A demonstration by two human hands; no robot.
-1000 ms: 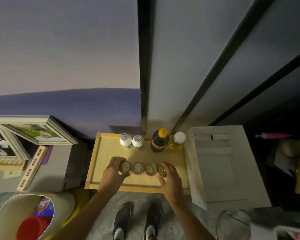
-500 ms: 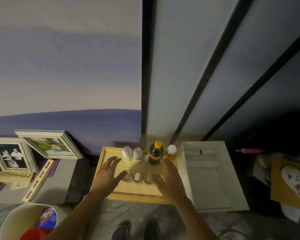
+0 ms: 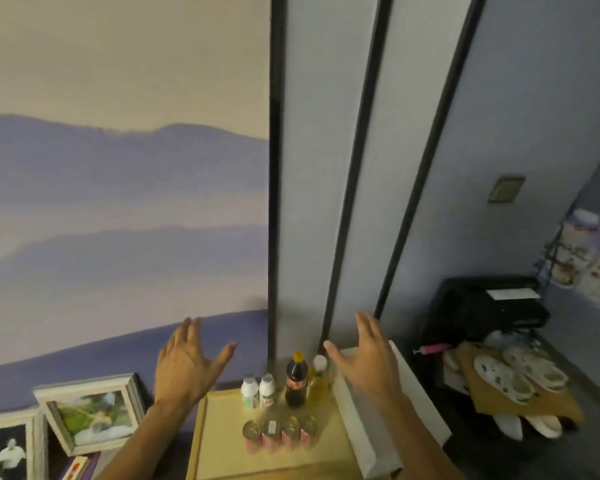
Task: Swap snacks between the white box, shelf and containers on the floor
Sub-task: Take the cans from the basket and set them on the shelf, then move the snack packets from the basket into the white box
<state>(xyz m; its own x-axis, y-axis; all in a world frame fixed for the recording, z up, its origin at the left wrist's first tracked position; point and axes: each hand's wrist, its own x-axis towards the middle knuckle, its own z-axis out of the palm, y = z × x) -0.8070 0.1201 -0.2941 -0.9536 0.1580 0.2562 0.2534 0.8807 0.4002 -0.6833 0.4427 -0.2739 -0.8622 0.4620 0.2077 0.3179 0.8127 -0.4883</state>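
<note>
The white box [image 3: 378, 420] is largely covered by the right forearm and cut off at the bottom edge, so its inside cannot be seen; only a pale side wall and a strip of its far rim show. The wooden tray [image 3: 219, 441] beside it also runs off the bottom, and motion blur softens most labels beyond reading.

On the tray, four short cans [image 3: 279, 434] stand in a tight row, touching side by side, with dull metal tops and reddish sides. Behind them, against the wall, stand two small white bottles [image 3: 258, 391], a dark bottle with a yellow cap [image 3: 296, 382] and a yellow bottle with a white cap [image 3: 318, 377], all upright and close together.

The left hand [image 3: 184, 368] and right hand [image 3: 369, 362] are both raised above the tray, palms forward, fingers [image 3: 364, 327] spread and released, holding nothing.

At lower left, two framed pictures [image 3: 90, 412] with pale moulded frames lean against the wall, partly cropped. At right a dark, shadowed heap [image 3: 489, 306] is hard to make out; flat round patterned pieces [image 3: 520, 375] lie on brown card in front of it.
</note>
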